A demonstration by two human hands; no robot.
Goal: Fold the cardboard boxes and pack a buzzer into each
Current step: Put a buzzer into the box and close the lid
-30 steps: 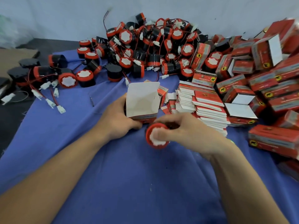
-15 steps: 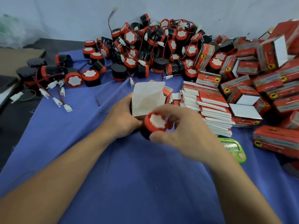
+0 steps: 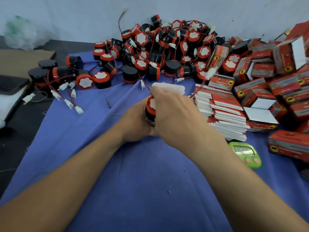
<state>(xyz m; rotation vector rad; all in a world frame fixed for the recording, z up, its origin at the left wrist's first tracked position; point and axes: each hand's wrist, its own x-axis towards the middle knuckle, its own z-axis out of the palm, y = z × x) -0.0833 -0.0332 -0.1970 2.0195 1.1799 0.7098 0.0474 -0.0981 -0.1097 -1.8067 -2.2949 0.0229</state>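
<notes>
Right hand point(image 3: 177, 114) curls round buzzer point(image 3: 151, 104), mid-bench point(image 3: 133, 181), at the mouth of box point(image 3: 168, 87); only the box's white flap shows past the knuckles; left hand point(image 3: 133, 121) sits against the box's left side, fingers hidden, cannot tell its grip.

Risks: blurred lead point(image 3: 211, 72), seemingly this buzzer's, trails right over flats point(image 3: 229, 118); it may snag there or get trapped under the flap; buzzer looks tilted, may jam at the mouth and crease the card.

Versus half a second ago: buzzer is higher and turned, face now left; right hand now covers the box front.
</notes>
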